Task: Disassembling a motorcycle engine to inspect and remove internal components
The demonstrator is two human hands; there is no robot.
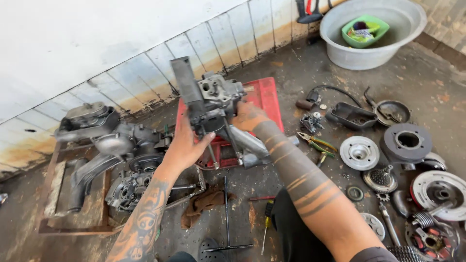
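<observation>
Both forearms fill the bottom of view, tattooed, reaching up to the engine block (221,109). Left hand (187,148) clamped on the block's lower left side, thumb across the front by the studs. Right hand (248,116) gripping the right side, fingers wrapped behind the casing. Block is held up off the floor, tilted, above the red tray (264,94) by the tiled wall.

Floor under my arms: T-handle wrench (226,213), brown rag (201,204) just left of it, yellow-handled screwdriver (266,228) to the right.

Left: second engine (114,150) sitting in a rusty frame (53,194).

Right: pliers (316,143) near the tray, silver disc (359,153), dark drum (407,141), black cover (352,116), small sprocket parts spread around, well apart from the block.

Top right: grey basin (371,31) with a green tub (365,30) inside.
</observation>
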